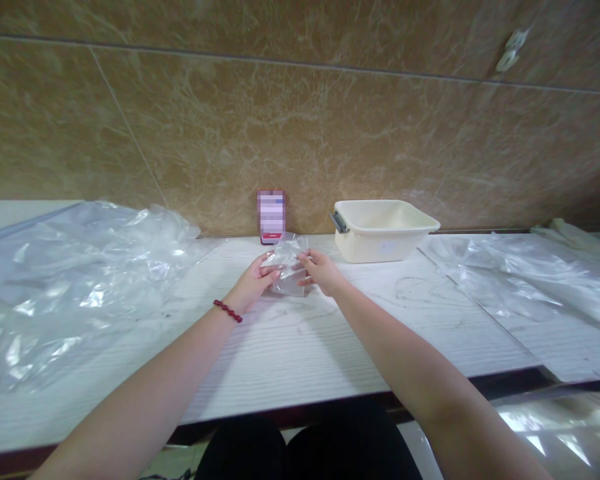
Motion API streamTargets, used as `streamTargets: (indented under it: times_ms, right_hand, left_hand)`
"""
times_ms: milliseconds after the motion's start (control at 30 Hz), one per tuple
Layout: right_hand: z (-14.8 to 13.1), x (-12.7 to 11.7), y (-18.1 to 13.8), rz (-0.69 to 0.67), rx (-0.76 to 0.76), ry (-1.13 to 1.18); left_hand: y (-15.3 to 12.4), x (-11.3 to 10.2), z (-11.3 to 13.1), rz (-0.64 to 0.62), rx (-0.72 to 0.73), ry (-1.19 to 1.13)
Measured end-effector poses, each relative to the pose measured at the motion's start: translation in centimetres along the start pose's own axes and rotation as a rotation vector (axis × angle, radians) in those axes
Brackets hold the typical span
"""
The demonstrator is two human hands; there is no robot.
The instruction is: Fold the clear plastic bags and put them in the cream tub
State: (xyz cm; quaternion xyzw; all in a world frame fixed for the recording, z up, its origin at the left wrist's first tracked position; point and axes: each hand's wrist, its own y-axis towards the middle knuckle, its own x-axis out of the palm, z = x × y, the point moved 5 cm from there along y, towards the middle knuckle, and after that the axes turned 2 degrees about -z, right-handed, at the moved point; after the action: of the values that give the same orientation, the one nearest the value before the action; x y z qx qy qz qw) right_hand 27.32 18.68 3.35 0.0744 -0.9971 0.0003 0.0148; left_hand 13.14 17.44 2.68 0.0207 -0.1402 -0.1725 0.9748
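Observation:
A small clear plastic bag [289, 270] is held between both hands above the white table [290, 353]. My left hand [257, 280], with a red bead bracelet [227, 311] at the wrist, pinches the bag's left side. My right hand [320, 272] pinches its right side with closed fingers. The bag's lower edge rests on or just above the tabletop. Whether anything is inside the bag is unclear.
A large heap of clear plastic bags [75, 280] covers the table's left part. More clear plastic sheets [525, 273] lie on the right. A cream plastic tub [383, 230] with a grey handle stands by the marble wall. A small pink-and-red object [271, 217] leans against the wall.

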Motion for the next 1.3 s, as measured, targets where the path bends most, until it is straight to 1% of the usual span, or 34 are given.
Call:
streamTargets:
  times_ms: [100,233,367,467,567,667,767,867,967,1067,1133,1300]
  right_hand:
    - [-0.1,-0.2,0.1,0.019,0.0,0.008]
    - [-0.3,-0.4,0.2,0.02,-0.009,0.035]
    - [-0.4,-0.7,0.3,0.031,-0.019,0.063]
    - [-0.5,-0.9,0.3,0.053,-0.037,0.078]
    - [-0.8,-0.9,0.1,0.073,-0.032,0.109]
    - [-1.1,-1.1,0.0,0.095,-0.014,0.166]
    - [-1.5,-1.8,0.1,0.142,-0.044,0.23]
    - [-1.7,-2.8,0.4,0.218,-0.093,0.265]
    - [-1.5,-3.7,0.7,0.29,-0.125,0.273]
    - [-1.2,-4.1,1.1,0.322,-0.159,0.277]
    - [-1.0,-4.3,1.3,0.326,-0.178,0.275]
    - [-1.0,-4.4,1.4,0.331,-0.216,0.246]
  left_hand:
    - [0.4,-0.6,-0.3,0.049,-0.012,0.034]
    - [0.4,-0.7,-0.3,0.065,-0.036,0.025]
    - [0.3,-0.2,-0.5,-0.002,-0.055,0.093]
    - [0.0,0.0,-0.9,-0.076,-0.113,0.17]
    - [-0.1,0.1,-1.3,-0.1,-0.171,0.228]
    - [0.0,-0.2,-1.2,-0.056,-0.167,0.227]
    - [0.3,-0.7,-1.1,0.013,-0.159,0.219]
    - [0.5,-1.5,-1.0,0.103,-0.15,0.224]
    - [0.7,-2.5,-0.7,0.21,-0.107,0.24]
    - [0.8,-3.4,-0.3,0.298,-0.072,0.252]
    - [0.8,-3.6,-0.1,0.32,-0.069,0.213]
    - [0.7,-3.5,0.1,0.314,-0.122,0.016]
